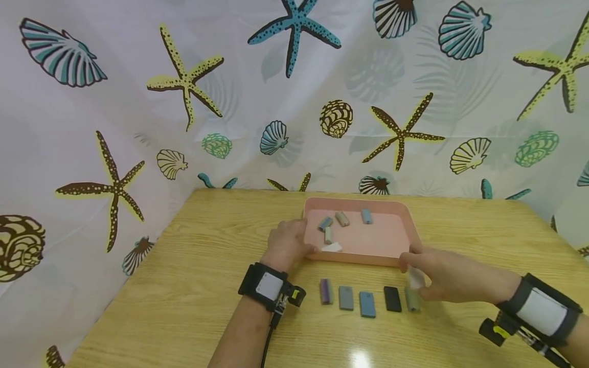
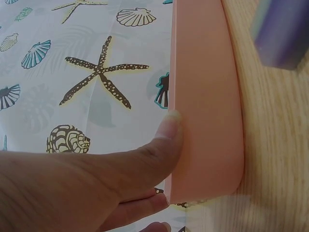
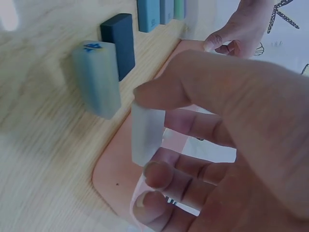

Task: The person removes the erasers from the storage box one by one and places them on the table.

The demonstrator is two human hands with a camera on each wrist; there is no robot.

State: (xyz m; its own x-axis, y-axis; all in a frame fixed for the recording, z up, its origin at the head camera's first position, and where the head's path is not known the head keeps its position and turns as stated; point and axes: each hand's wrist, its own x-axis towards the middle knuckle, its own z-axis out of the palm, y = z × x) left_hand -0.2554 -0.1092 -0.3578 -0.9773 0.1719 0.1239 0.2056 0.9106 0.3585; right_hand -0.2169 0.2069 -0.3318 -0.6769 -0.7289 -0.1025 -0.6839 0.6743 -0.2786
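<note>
In the head view, my left hand (image 1: 287,243) grips the near left corner of a shallow pink plastic tray (image 1: 382,237), while my right hand (image 1: 442,271) pinches a white rectangular block (image 1: 416,278) by the near right corner. Inside lie a blue-grey block (image 1: 324,223), a tan block (image 1: 342,219), a light blue block (image 1: 366,216), a pale green block (image 1: 328,235) and a white wedge-like piece (image 1: 332,247), mostly leftward; bare pink floor opens at right. In front, narrow gaps part a purple-and-grey block (image 1: 325,291), a grey block (image 1: 346,298), a blue block (image 1: 367,304), a black block (image 1: 392,299) and a pale greenish block (image 1: 412,300). The wood-grain surface (image 1: 207,286) spreads wide on both sides, its back edge meeting a shell-and-starfish cloth (image 1: 294,107).

The left wrist view shows my thumb pressed on the tray's outer wall, fingers at the corner; the purple-and-grey block is a blur beyond.

The right wrist view alone shows blue marks on the pale greenish block's end and open space between it and the white rectangular block; whether the latter touches the tray, I cannot tell.
</note>
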